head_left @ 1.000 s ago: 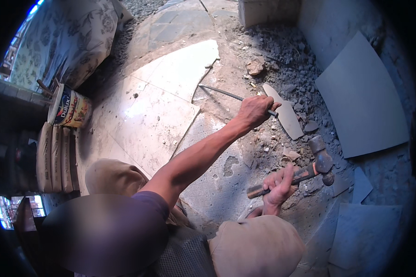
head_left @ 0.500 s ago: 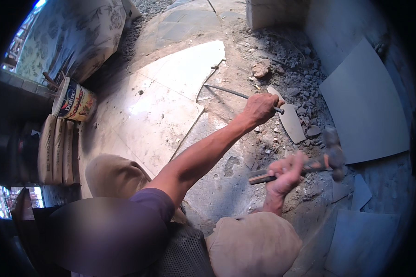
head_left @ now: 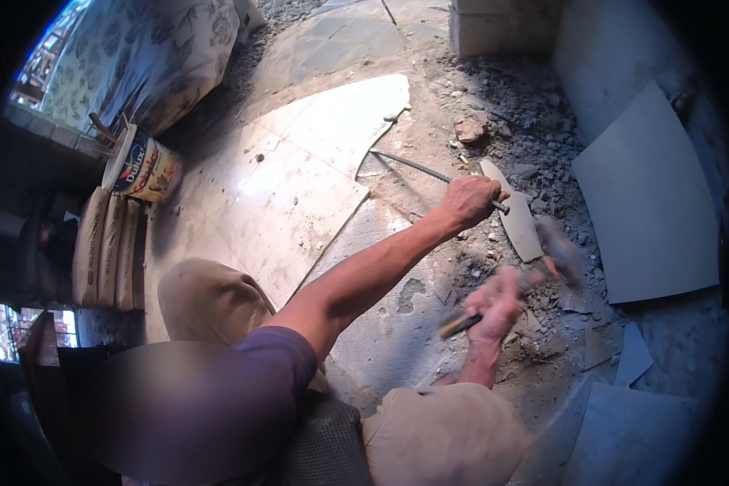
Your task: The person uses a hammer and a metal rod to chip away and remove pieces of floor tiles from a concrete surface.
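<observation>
A long, thin metal chisel (head_left: 411,165) runs slantwise, its far tip at the broken edge of the pale floor tiles (head_left: 292,190). My left hand (head_left: 471,202) is closed around it near the struck end, which sticks out past the fist. My right hand (head_left: 498,304) grips a hammer (head_left: 460,326) by its dark handle, to the right of and nearer than the left hand. The hammer head is smeared by motion and is apart from the chisel's end. A narrow, pale tile offcut (head_left: 512,215) lies on the rubble just beyond the hammer.
Broken rubble (head_left: 535,134) covers the floor at the right, with a brown stone lump (head_left: 471,128) in it. A large tile (head_left: 648,206) leans at the right wall. Stacked boxes (head_left: 109,251) and a paint bucket (head_left: 142,166) stand left. Plastic-wrapped sheeting (head_left: 138,69) is far left.
The hammer head has swung left and away from me, closer to the chisel's end. My left hand keeps its hold on the chisel. The whole view has shifted slightly.
</observation>
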The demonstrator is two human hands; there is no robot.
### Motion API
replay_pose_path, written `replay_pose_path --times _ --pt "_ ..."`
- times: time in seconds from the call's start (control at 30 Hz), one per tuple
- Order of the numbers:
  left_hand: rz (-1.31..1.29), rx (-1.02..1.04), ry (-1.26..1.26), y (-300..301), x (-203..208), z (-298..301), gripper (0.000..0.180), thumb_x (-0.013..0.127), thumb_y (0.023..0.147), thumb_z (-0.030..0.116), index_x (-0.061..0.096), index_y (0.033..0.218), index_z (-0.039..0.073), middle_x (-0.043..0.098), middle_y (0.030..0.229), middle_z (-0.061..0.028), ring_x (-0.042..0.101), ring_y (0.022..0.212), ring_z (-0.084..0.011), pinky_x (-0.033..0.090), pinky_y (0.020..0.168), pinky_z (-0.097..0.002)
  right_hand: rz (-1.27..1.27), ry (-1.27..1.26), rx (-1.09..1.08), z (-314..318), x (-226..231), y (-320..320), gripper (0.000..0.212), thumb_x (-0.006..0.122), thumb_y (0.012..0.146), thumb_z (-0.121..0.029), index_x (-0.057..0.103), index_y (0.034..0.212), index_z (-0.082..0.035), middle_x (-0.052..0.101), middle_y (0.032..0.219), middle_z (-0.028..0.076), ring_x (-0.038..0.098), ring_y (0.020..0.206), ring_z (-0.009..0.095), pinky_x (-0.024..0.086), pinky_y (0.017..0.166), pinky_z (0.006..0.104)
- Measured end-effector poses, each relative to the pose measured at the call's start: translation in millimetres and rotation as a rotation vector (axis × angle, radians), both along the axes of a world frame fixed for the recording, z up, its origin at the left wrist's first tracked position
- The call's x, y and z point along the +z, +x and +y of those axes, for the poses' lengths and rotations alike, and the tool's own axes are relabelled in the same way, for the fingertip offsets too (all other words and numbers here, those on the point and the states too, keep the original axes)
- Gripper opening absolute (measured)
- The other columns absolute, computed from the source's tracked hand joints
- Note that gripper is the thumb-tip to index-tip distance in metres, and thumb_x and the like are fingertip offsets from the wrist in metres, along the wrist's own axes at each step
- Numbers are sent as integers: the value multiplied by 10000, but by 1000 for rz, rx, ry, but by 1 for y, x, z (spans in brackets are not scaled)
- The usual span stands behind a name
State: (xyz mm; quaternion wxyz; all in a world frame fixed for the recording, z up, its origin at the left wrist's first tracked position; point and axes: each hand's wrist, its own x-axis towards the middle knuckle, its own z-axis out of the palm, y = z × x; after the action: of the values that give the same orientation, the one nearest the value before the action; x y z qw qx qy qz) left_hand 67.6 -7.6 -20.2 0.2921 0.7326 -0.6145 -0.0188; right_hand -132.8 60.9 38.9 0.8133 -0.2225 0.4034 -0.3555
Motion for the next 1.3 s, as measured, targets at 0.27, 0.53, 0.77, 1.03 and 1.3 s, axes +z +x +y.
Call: replay_pose_path --times 0.27,0.53,0.77,1.03,1.3 --pt "-26 6 73 9 -9 7 332 559 974 382 621 832 89 656 750 -130 650 716 -328 487 627 -454 35 -54 -144 -10 17 -40 343 605 955 -282 391 711 -172 263 510 -82 270 381 48 272 345 226" --pt "-36 -10 111 4 -13 7 316 574 964 367 608 805 97 626 693 -133 632 677 -324 475 599 -449 -22 93 169 3 -13 6 345 591 960 -293 378 714 -180 260 508 -80 256 366 65 280 350 260" --pt "-51 -26 165 5 -12 5 268 582 955 336 626 829 104 621 684 -132 634 684 -329 473 598 -464 -173 -33 -303 -22 8 -41 383 590 958 -307 362 676 -185 252 501 -82 244 358 59 264 331 243" --pt "-48 -28 188 6 -16 9 205 611 897 275 619 794 98 633 676 -131 639 649 -329 468 568 -466 -38 177 118 8 -23 -6 378 625 933 -317 371 685 -187 250 508 -87 250 365 53 259 330 234" --pt "-52 -35 176 2 -21 2 93 629 824 177 619 771 102 630 668 -125 636 628 -326 458 547 -465 -146 34 -413 -28 -17 -24 359 598 948 -286 381 679 -188 254 507 -85 222 374 52 240 339 236"
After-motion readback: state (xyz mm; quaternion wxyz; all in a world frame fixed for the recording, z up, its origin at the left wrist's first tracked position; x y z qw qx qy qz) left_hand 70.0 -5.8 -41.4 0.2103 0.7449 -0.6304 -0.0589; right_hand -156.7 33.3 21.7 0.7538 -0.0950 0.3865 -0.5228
